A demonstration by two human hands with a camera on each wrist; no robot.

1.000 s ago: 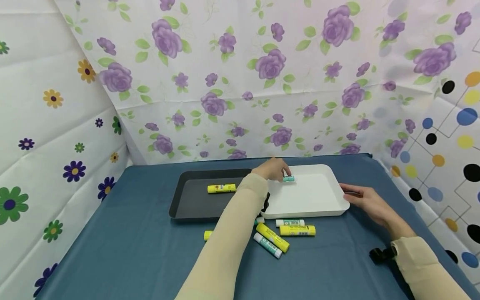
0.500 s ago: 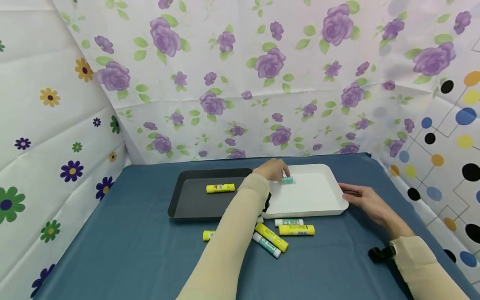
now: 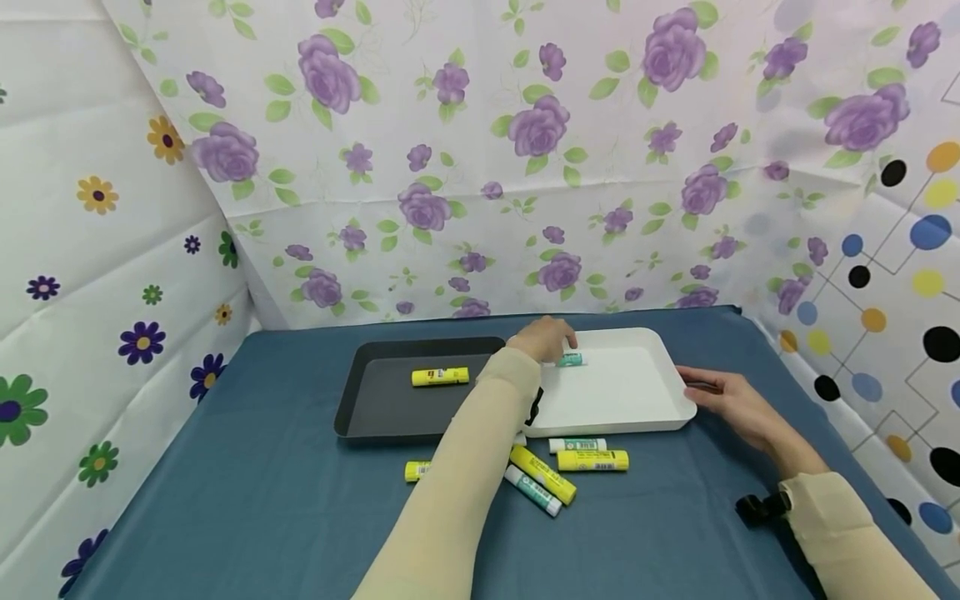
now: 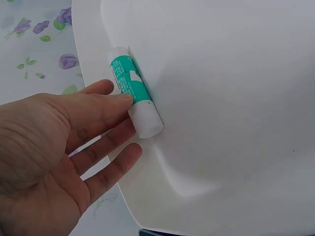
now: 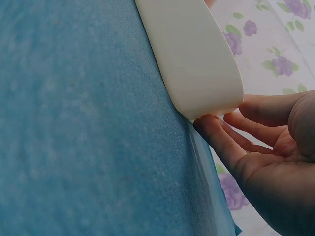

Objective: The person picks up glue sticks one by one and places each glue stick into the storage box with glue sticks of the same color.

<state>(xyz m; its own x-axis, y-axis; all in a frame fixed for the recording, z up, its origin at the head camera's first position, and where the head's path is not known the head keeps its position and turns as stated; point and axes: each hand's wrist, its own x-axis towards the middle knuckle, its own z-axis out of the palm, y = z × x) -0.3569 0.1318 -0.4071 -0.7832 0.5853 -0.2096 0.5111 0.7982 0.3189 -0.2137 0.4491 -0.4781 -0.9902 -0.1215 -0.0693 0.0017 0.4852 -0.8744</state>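
Observation:
A small glue stick [image 4: 130, 71] with a green label and white ends lies against the inner wall of the white tray [image 3: 622, 396]. My left hand [image 3: 542, 339] pinches it, the thumb on its label and fingers along its side. At the right end of the same tray, my right hand [image 3: 738, 407] touches the outside wall with its fingertips. In the right wrist view the fingers of the right hand [image 5: 268, 147] look fairly straight, at the corner of the tray.
Left of the white tray stands a dark grey tray [image 3: 378, 412] holding a yellow glue stick [image 3: 440, 377]. Several glue sticks lie in front on the blue cloth [image 3: 600, 533], among them a yellow one [image 3: 592, 461] and a green-and-white one [image 3: 532, 490]. My left forearm covers part of this.
The small glue stick shows a little more beyond my left fingers and sits slightly lower. The left hand has barely moved, and the right hand stays at the tray's edge.

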